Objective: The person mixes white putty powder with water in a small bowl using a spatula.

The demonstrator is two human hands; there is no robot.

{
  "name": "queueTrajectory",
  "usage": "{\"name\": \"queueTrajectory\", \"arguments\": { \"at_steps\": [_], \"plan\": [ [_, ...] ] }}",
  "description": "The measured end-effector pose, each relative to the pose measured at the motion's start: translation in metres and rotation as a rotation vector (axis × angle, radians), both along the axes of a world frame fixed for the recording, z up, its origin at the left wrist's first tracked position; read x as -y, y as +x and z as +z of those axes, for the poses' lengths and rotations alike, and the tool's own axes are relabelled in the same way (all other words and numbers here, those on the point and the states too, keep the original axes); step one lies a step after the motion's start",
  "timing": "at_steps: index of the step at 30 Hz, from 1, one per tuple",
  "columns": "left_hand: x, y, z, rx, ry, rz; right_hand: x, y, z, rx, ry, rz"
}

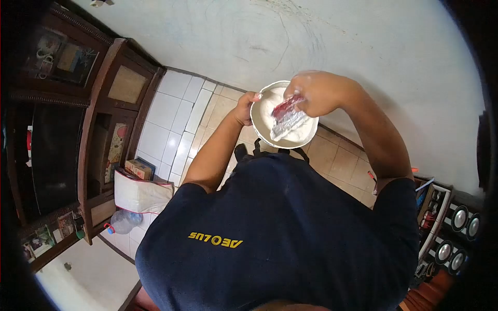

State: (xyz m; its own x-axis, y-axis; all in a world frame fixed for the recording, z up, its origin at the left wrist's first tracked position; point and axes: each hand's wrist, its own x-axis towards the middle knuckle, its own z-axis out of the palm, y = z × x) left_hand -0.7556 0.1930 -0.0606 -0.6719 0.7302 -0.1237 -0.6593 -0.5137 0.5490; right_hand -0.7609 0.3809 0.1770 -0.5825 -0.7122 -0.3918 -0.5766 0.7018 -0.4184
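My left hand (pixel 246 108) grips the rim of a round white bucket (pixel 255 124), thumb over the edge, holding it in front of my chest near the wall. Thick white paint (pixel 267 103) lies inside the bucket and coats its inner side. Over the bucket's right side, my right hand (pixel 316 93) is closed around a broad paintbrush (pixel 288 120) with a red part near the fingers. The brush head is smeared white and reaches down into the bucket. Motion blurs the right hand slightly, and its fingertips are partly hidden.
A pale scuffed wall (pixel 233 36) stands directly ahead. Dark wooden cabinets (pixel 98 114) line the left, with a white cloth-like cover (pixel 140 192) and a plastic bottle (pixel 124 221) beside them. Speakers (pixel 451 238) stand at right. Tiled floor (pixel 174 116) lies below.
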Motion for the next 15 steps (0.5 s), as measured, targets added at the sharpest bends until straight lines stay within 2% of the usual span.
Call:
{"name": "queueTrajectory", "arguments": {
  "at_steps": [1, 3, 5, 9, 10, 12, 13, 14, 15],
  "plan": [
    [0.000, -0.001, 0.005, -0.030, 0.008, -0.024, 0.006, 0.002, 0.002, 0.003, -0.001, 0.001],
    [0.000, -0.005, 0.005, -0.030, 0.028, -0.040, 0.019, 0.007, 0.003, 0.078, 0.196, 0.042],
    [0.001, -0.015, -0.008, -0.044, 0.072, -0.185, 0.023, 0.008, -0.003, 0.048, 0.209, 0.087],
    [-0.005, -0.016, 0.006, -0.070, 0.039, -0.224, 0.023, 0.005, -0.018, 0.069, 0.190, 0.105],
    [-0.003, -0.013, 0.014, -0.136, -0.079, -0.189, 0.020, 0.005, -0.027, 0.068, 0.191, 0.105],
    [0.000, -0.011, -0.001, -0.139, -0.160, -0.122, 0.006, 0.005, -0.043, -0.107, -0.058, -0.013],
    [0.001, -0.010, -0.007, -0.140, -0.241, -0.055, 0.005, 0.006, -0.043, -0.106, -0.059, -0.012],
    [0.000, -0.005, -0.014, -0.006, 0.033, -0.022, 0.004, 0.009, -0.043, -0.133, -0.063, -0.132],
    [0.001, -0.003, -0.015, -0.006, 0.033, -0.022, 0.002, 0.013, -0.042, -0.161, -0.067, -0.250]
  ]
}}
